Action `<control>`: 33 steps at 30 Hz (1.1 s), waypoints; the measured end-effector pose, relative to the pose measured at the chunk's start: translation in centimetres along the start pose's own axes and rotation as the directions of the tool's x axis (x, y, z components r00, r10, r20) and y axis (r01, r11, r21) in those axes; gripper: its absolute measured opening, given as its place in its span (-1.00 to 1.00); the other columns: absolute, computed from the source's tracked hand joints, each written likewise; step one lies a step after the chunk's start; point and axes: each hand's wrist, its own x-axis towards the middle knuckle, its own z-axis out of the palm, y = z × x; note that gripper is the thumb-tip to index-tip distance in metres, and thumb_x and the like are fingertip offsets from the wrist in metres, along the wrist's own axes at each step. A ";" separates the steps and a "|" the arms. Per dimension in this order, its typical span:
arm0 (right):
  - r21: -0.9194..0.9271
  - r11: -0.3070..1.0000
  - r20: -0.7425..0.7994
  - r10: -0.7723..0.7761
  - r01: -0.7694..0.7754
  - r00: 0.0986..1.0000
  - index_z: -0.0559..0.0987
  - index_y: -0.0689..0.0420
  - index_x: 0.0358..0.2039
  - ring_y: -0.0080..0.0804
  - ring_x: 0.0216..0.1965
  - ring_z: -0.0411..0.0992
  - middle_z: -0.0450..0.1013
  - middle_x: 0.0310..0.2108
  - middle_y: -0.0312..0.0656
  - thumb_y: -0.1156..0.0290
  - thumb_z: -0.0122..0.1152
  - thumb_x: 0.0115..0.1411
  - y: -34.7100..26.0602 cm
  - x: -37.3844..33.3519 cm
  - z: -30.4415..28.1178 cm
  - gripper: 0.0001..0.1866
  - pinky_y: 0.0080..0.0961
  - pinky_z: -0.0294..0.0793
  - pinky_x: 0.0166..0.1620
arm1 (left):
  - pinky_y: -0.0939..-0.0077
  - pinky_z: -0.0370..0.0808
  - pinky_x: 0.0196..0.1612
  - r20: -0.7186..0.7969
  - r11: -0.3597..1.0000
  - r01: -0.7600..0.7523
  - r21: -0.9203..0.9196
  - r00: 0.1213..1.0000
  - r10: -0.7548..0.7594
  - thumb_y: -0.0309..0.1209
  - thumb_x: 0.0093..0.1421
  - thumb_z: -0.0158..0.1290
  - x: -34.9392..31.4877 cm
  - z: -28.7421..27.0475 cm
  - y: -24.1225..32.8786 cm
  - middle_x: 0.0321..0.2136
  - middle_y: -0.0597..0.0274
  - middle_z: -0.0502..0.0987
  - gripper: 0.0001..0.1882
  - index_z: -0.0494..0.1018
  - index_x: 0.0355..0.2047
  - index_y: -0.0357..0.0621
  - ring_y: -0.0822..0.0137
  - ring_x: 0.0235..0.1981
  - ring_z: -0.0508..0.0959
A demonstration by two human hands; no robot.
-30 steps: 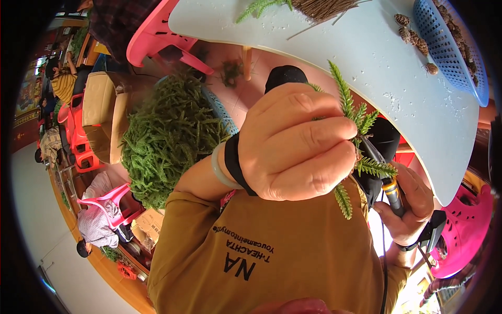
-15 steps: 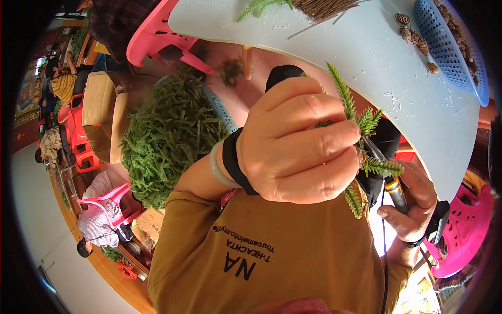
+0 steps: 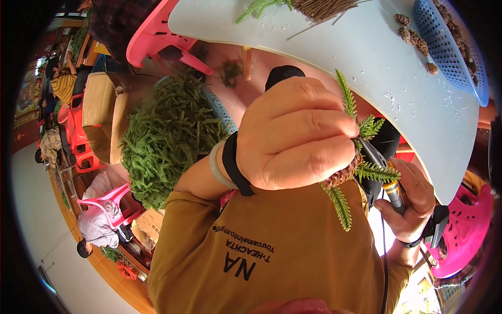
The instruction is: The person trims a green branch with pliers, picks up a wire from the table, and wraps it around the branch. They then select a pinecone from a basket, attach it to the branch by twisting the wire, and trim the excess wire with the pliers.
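My left hand (image 3: 298,138) is closed around a bunch of green needle sprigs (image 3: 340,206) and a brown pine cone (image 3: 341,175), held in front of my chest. Its fingers hide part of the bunch; sprigs stick out above, below and to the right. In my right hand (image 3: 413,201) is a slim hand tool (image 3: 395,193) with a dark metal head and a yellow and black handle. The tool's head reaches in among the sprigs, close to my left fingertips. Its exact kind I cannot make out, and the tip is partly hidden.
Beyond my hands curves a pale table (image 3: 361,57) with thin brown sticks (image 3: 327,8), loose pine cones (image 3: 413,37) and a blue basket (image 3: 452,57). A large heap of green sprigs (image 3: 167,136) rises at my left. Pink chairs (image 3: 465,230) stand on both sides; people sit far left.
My left hand has turned and shifted slightly up, bringing the pine cone into view below its fingers. The lower sprig has swung down and left. The tool stays beside the bunch.
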 end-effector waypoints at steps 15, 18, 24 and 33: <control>0.525 0.825 -0.121 0.314 -0.208 0.942 0.35 0.39 0.06 -0.38 -0.01 0.34 0.37 -0.06 -0.10 0.51 0.39 -0.18 -8.5 -0.6 -6.1 -0.28 -0.51 0.27 0.07 | 0.50 0.45 -0.15 0.032 0.343 0.541 -0.768 0.568 -0.823 -0.75 -0.02 0.12 9.6 -4.0 4.7 -0.15 0.11 0.46 -0.66 0.40 -0.19 -0.37 0.33 -0.19 0.50; 0.402 0.901 -0.233 0.275 -0.165 0.933 0.33 0.38 0.08 -0.40 0.01 0.33 0.36 -0.04 -0.13 0.54 0.37 -0.19 -8.6 -1.6 -7.5 -0.25 -0.52 0.26 0.09 | 0.50 0.46 -0.13 0.107 0.197 0.475 -0.857 0.539 -0.836 -0.74 0.00 0.13 11.9 -4.2 5.6 -0.16 0.13 0.47 -0.64 0.39 -0.16 -0.36 0.33 -0.19 0.50; 0.140 0.965 -0.375 0.260 -0.223 0.890 0.41 0.31 0.02 -0.45 -0.20 0.38 0.41 -0.14 -0.18 0.56 0.36 -0.24 -14.4 -3.3 -15.2 -0.31 -0.54 0.37 -0.12 | 0.50 0.48 -0.11 0.093 0.229 0.414 -0.881 0.627 -0.774 -0.69 0.01 0.15 20.1 -4.7 9.1 -0.20 0.14 0.48 -0.64 0.38 -0.14 -0.35 0.32 -0.18 0.51; -0.214 0.953 -0.494 0.083 -0.214 0.865 0.46 0.29 -0.04 -0.41 -0.38 0.35 0.45 -0.23 -0.12 0.56 0.37 -0.29 -17.4 -7.8 -20.5 -0.34 -0.54 0.32 -0.36 | 0.53 0.49 -0.22 0.149 0.289 0.773 -0.564 0.440 -0.886 -0.49 0.05 0.15 35.8 -10.0 3.7 -0.35 0.18 0.47 -0.67 0.39 -0.18 -0.36 0.35 -0.30 0.51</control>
